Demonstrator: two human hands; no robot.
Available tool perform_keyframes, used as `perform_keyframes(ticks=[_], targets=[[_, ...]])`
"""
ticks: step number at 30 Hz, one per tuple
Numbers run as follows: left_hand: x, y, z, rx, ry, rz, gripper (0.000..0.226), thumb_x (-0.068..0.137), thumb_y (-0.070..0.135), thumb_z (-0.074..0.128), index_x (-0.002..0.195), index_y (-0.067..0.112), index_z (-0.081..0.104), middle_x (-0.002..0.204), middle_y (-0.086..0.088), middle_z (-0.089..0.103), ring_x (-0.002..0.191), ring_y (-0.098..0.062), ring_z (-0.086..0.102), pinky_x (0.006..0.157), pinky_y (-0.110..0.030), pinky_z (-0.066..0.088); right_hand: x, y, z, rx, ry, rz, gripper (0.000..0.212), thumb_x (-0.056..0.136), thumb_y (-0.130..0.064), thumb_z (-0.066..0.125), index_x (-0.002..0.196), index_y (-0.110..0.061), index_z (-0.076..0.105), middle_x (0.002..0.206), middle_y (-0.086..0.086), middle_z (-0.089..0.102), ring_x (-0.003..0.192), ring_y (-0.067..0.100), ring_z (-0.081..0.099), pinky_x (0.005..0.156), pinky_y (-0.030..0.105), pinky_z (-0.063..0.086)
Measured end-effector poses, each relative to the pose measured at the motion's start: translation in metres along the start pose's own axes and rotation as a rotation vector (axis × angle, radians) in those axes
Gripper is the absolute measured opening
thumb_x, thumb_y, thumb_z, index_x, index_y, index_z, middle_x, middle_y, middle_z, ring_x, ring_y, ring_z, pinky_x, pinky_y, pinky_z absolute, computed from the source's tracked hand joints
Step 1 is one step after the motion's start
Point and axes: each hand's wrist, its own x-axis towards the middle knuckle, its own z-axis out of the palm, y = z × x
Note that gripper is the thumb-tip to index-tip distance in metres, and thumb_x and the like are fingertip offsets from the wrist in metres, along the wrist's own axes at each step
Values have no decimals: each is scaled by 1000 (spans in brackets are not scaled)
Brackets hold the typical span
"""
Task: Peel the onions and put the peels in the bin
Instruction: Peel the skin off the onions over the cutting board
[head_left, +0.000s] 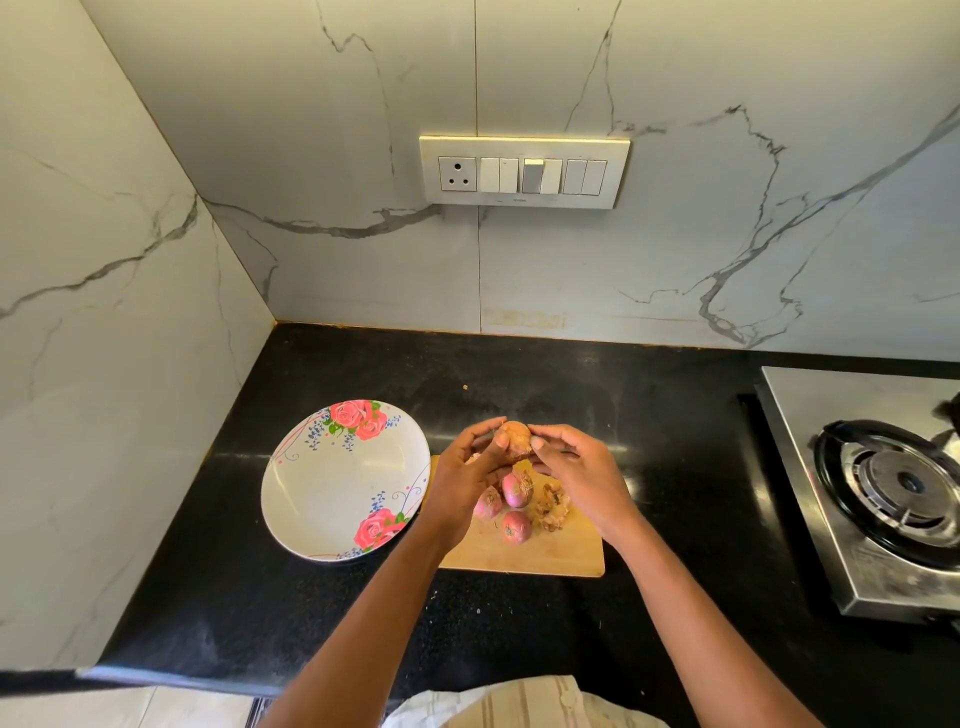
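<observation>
- Onion in brown skin (514, 439), held up over the far end of the wooden cutting board (550, 551), between both hands.
- Left hand (465, 480) curled round the onion's left side, thumb pressed on its front, fingertips arching over the top.
- Right hand (582, 475) gripping the onion's right side, thumb and forefinger pinched at the skin near the top.
- Below the hands, three pink onions on the board: one at the left (487, 503), partly behind the left hand; one in the middle (517, 488), with dry root threads showing; one nearest the person (515, 527).
- Just right of those three, small heap of dry brown peels (553, 506) lying on the board, partly under the right hand.
- Board flat on the black countertop (675, 415), its left edge tucked against the plate.
- White plate with red roses and blue sprigs (332, 488), just left of the board, tilted a little toward the wall corner.
- Tiny brown scrap (465, 387) on the counter, well behind the hands.
- Steel gas stove (862, 499) at the right, burner and black pan support in view, well apart from the board.
- White switch panel with one socket (523, 171) on the marble wall behind.
- Striped light garment (524, 701) at the bottom edge.
</observation>
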Motion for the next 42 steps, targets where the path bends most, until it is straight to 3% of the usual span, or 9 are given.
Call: perform_keyframes(ticks=[8, 15, 20, 22, 27, 32, 35, 39, 42], targets=[[6, 4, 1, 159, 18, 74, 46, 85, 46, 74, 127, 36, 61, 125, 12, 69, 119, -11, 64, 99, -30, 54, 4, -3, -7, -185, 8, -139, 28, 93, -42, 70, 121, -38, 67, 115, -17, 71, 107, 2, 68, 89, 34, 61], [6, 6, 4, 170, -17, 93, 39, 89, 30, 76, 125, 32, 62, 123, 11, 68, 115, -11, 66, 95, -32, 58, 7, -12, -7, -63, 7, -109, 22, 92, -41, 70, 111, -30, 72, 108, -13, 73, 105, 5, 68, 95, 43, 58], [3, 10, 3, 189, -20, 85, 38, 88, 30, 76, 123, 25, 62, 119, 10, 69, 112, -8, 66, 85, -20, 57, 7, -11, -1, -50, 95, -94, 19, 93, -44, 66, 96, -29, 77, 92, -6, 75, 92, 14, 71, 88, 50, 59], [1, 9, 1, 186, -42, 84, 41, 86, 36, 75, 124, 27, 62, 120, 11, 69, 113, -7, 66, 88, -22, 58, 7, -6, 3, -63, 147, -92, 17, 95, -42, 67, 93, -28, 75, 88, -6, 74, 88, 15, 71, 84, 51, 59], [-3, 3, 0, 125, -87, 51, 44, 83, 44, 72, 124, 31, 62, 123, 10, 70, 117, -12, 66, 97, -32, 57, 8, 0, 6, -86, 221, -41, 14, 97, -34, 66, 92, -23, 74, 86, -4, 74, 85, 12, 70, 82, 43, 60], [-4, 4, -3, 5, -36, 31, 47, 86, 39, 71, 129, 24, 60, 123, 1, 71, 114, -19, 69, 94, -34, 58, 1, -4, 0, 73, 46, -30, 22, 98, -33, 64, 115, -22, 72, 110, -2, 74, 101, 13, 72, 85, 30, 61], [-2, 6, -6, -7, -41, 23, 40, 94, 35, 64, 133, 24, 59, 123, -3, 71, 112, -22, 70, 96, -35, 57, -1, -4, -6, 30, -49, -54, 32, 92, -31, 72, 124, -28, 69, 119, -9, 71, 109, 7, 69, 88, 29, 59], [1, 8, -5, 28, -70, 12, 30, 102, 29, 56, 132, 26, 61, 120, -2, 73, 111, -22, 70, 96, -34, 57, 0, -11, -6, -72, -31, -145, 25, 92, -22, 74, 113, -35, 71, 111, -22, 72, 107, 1, 68, 88, 23, 57], [4, 10, 1, 89, -84, 31, 30, 101, 29, 57, 131, 26, 62, 119, -1, 73, 111, -20, 71, 96, -33, 57, -1, -13, -8, -219, 50, -218, 22, 93, -22, 73, 106, -39, 71, 98, -25, 72, 101, -7, 66, 82, 10, 52]])
